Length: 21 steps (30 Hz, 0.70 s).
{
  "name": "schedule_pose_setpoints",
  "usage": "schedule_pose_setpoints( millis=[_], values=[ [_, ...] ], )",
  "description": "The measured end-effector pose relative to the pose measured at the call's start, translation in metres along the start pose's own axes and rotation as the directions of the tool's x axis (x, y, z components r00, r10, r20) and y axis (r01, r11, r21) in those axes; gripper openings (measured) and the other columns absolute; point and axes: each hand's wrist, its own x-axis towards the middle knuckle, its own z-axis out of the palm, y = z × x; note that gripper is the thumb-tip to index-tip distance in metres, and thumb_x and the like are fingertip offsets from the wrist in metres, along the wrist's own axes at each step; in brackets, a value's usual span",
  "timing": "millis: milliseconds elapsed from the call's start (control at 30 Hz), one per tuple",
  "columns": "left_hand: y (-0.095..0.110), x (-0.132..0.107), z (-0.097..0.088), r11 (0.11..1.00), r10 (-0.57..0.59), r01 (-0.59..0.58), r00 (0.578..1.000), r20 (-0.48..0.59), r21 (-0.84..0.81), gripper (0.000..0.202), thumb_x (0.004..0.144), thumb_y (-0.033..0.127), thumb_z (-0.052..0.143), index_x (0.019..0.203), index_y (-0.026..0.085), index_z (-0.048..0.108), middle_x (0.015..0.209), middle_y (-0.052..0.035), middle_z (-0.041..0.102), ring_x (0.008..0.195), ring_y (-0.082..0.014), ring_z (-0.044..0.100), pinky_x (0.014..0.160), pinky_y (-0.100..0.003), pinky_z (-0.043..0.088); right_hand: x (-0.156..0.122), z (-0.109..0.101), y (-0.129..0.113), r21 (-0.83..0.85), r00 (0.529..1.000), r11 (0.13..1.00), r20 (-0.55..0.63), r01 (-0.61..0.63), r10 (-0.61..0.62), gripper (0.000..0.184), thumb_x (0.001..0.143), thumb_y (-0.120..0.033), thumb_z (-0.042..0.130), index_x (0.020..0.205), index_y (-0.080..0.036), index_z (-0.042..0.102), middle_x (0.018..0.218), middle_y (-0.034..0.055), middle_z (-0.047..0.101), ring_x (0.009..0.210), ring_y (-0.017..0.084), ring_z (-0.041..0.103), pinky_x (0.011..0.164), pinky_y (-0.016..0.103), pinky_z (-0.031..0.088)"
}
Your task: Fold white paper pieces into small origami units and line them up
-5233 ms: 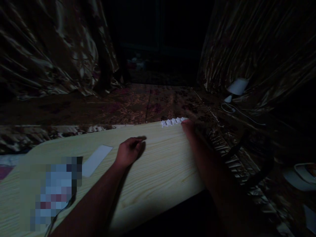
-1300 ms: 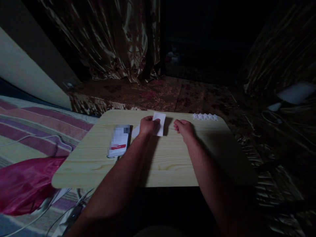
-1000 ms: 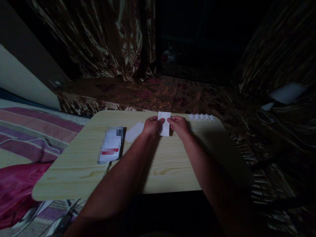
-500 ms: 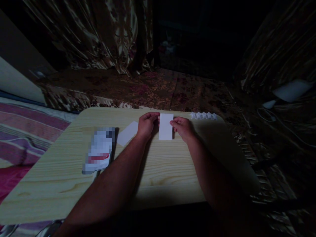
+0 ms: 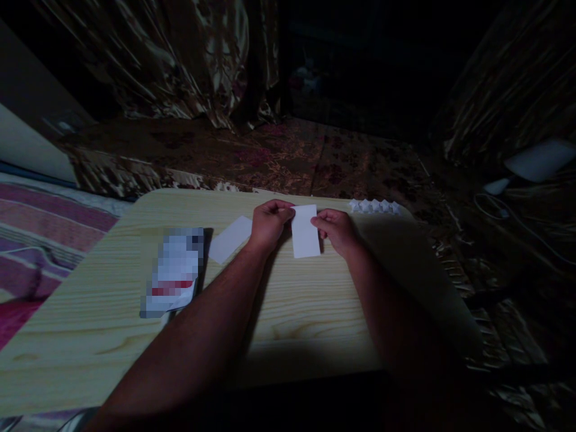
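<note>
A small white rectangular sheet of paper (image 5: 306, 233) is held up between my two hands over the far part of the table. My left hand (image 5: 271, 225) pinches its upper left corner between thumb and fingers. On the opposite side, my right hand (image 5: 335, 227) grips the right edge, its thumb lying on the front face. Another white sheet of paper (image 5: 230, 240) lies flat on the table, just left of my left hand. Beyond my right hand, a row of several small white folded paper stars (image 5: 374, 206) sits near the far edge.
The pale wooden table (image 5: 288, 318) has rounded corners. On its left lies a pixelated, phone-like object (image 5: 173, 270) with a cable at its lower end. A striped bed cover (image 5: 40, 222) is at the left; a white lamp (image 5: 540, 161) with a cord stands at the right.
The held paper has tilted slightly, and my left thumb now presses on its upper left corner. My right hand still grips the right edge. The whole view has shifted a little.
</note>
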Motion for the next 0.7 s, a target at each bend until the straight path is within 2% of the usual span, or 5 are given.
schedule_pose_setpoints(
  millis=[167,300,467,700],
  values=[
    [-0.003,0.001,0.0,0.998,0.048,-0.047,0.998,-0.027,0.037,0.02,0.064,0.029,0.073,0.077,0.014,0.068,0.061,-0.0013,0.062,0.05,-0.0105,0.053,0.047,-0.022,0.041,-0.001,0.001,-0.001,-0.015,1.0,1.0,-0.012,0.021,-0.021,0.022,0.069,-0.036,0.068,0.067,-0.017,0.057,0.047,-0.0059,0.051,0.043,0.008,0.043,0.044,0.021,0.032],
    [-0.004,0.001,0.001,0.997,0.069,-0.068,0.996,-0.048,0.034,0.02,0.066,0.03,0.072,0.077,0.014,0.066,0.06,-0.0005,0.06,0.05,-0.0102,0.052,0.046,-0.021,0.041,-0.004,0.005,-0.004,-0.004,0.999,0.999,0.023,0.044,-0.044,0.023,0.073,-0.039,0.065,0.073,-0.017,0.06,0.057,-0.0029,0.059,0.049,0.01,0.05,0.046,0.021,0.036],
    [-0.003,0.0,0.002,0.998,0.06,-0.059,0.997,-0.054,0.011,0.02,0.066,0.03,0.072,0.077,0.015,0.064,0.06,0.0001,0.06,0.047,-0.0103,0.052,0.045,-0.022,0.043,-0.005,0.01,-0.005,-0.01,0.996,1.0,0.084,-0.026,0.026,0.028,0.07,-0.04,0.068,0.084,-0.016,0.062,0.07,0.0007,0.067,0.055,0.013,0.058,0.049,0.023,0.042],
    [0.003,-0.003,0.003,0.998,0.047,-0.046,0.999,-0.021,0.03,0.02,0.064,0.023,0.07,0.082,0.015,0.064,0.059,0.0014,0.058,0.047,-0.0106,0.052,0.045,-0.023,0.043,-0.004,0.011,-0.003,-0.027,0.997,0.998,0.058,-0.052,0.054,0.026,0.069,-0.036,0.067,0.083,-0.015,0.064,0.07,0.0023,0.068,0.055,0.014,0.059,0.048,0.023,0.041]
  ],
)
